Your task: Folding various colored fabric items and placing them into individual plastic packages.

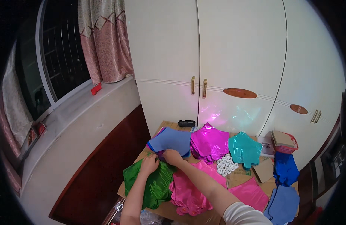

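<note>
Both hands meet at the top edge of a green foil balloon point(155, 184) that lies flat on a cardboard-covered surface point(240, 176). The left hand point(149, 164) has its fingers curled together onto the foil's upper rim; whether it truly pinches the foil I cannot tell. The right hand point(173, 156) rests just beside it, fingers bent down where the green foil meets the stack of blue foil balloons point(170, 141), and what it grips is hidden under the knuckles.

Right of the hands lies a magenta foil stack point(209, 144), then a teal foil balloon point(245, 149). Between these and nearer the person sits a cluster of small white rings point(226, 165). Under the right forearm lie pink foil balloons point(188, 195), with another pink sheet point(251, 193) further right. Beyond the blue stack is a small black box point(186, 123). Far right stand a small brown carton point(263, 170), a red basket point(287, 144) holding a tan packet, and darker blue foil point(285, 169) above lighter blue foil point(283, 204), cut off by the dark rim. A red tag point(96, 89) lies on the window ledge, far left of the hands. Printing on the cardboard is too small to make out.
</note>
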### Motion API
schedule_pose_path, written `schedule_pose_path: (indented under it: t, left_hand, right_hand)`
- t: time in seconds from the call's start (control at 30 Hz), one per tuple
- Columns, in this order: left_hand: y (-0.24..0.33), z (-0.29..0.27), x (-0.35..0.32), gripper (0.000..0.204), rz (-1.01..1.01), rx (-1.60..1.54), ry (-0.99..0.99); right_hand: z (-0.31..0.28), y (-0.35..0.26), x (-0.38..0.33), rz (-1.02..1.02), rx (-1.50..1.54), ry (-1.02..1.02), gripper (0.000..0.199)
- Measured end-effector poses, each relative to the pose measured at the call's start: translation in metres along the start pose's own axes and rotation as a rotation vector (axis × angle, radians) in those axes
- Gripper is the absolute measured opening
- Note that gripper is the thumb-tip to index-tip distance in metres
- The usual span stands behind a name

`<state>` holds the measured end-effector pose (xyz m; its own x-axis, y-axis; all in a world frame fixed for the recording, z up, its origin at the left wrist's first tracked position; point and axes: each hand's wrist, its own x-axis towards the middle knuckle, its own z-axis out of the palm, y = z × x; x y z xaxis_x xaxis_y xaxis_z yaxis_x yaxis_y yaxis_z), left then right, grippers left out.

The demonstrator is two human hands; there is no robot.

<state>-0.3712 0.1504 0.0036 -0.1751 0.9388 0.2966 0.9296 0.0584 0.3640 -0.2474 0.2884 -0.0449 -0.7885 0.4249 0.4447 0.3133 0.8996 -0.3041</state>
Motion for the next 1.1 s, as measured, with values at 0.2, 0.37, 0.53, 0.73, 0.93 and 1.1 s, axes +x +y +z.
schedule_pose_path:
  t: [0.2,0.37,0.53,0.73,0.93,1.1]
  left_hand:
    - [0.001,0.013,0.002,0.035,0.094,-0.055,0.178]
    - [0.003,0.013,0.011,0.034,0.164,0.031,0.094]
    - [-0.007,0.037,0.021,0.033,0.211,0.137,-0.038]
    - [-0.017,0.041,0.017,0.034,0.193,0.197,-0.078]
    - [-0.021,0.009,0.003,0.036,0.059,-0.053,-0.174]
    - [-0.055,-0.068,-0.073,0.049,-0.120,0.109,0.094]
  right_hand:
    - [-0.017,-0.012,0.003,0.354,0.284,0.095,0.019]
    - [-0.010,-0.005,0.005,0.431,0.452,0.199,0.022]
    - [-0.015,0.036,0.011,0.545,0.493,0.413,0.019]
    - [-0.170,0.022,0.016,0.512,0.358,0.803,0.021]
    - [-0.222,-0.108,0.005,-0.222,-0.189,0.503,0.011]
    - [-0.146,-0.203,-0.041,-0.320,-0.229,0.172,0.006]
